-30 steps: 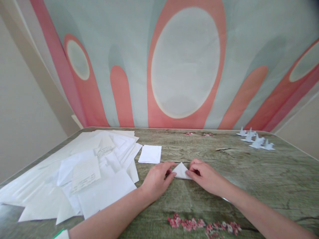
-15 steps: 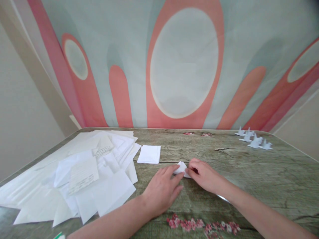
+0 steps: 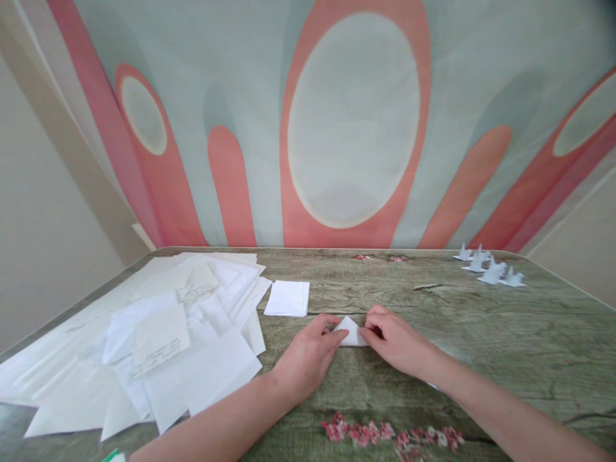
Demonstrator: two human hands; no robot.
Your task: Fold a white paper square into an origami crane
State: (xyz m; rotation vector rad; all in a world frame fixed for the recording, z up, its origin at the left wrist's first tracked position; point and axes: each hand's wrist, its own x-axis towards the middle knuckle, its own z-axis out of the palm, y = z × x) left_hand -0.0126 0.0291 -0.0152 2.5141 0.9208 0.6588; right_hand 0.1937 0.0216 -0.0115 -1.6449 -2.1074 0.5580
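Observation:
A small white folded paper (image 3: 351, 332) lies on the wood-grain tabletop with its point toward the far side, a triangle in outline. My left hand (image 3: 312, 355) pinches its left corner between thumb and fingers. On the other side, my right hand (image 3: 395, 337) has its thumb and curled fingers closed on the right corner. Beyond my left hand sits a neat stack of square white paper (image 3: 287, 299). Several folded paper cranes (image 3: 491, 272) stand at the far right of the table.
Loose white sheets (image 3: 202, 369) are heaped across the left side, one bearing lines of writing (image 3: 162, 339). Pink flowers (image 3: 370, 434) are printed on the tabletop (image 3: 520, 359) near the front edge. Behind the table hangs a coral and pale-green patterned backdrop (image 3: 231, 186).
My left hand has drawn back a little to the left and its spread fingers have closed into a pinch on the paper's left corner. More of the paper shows; my right hand stays put.

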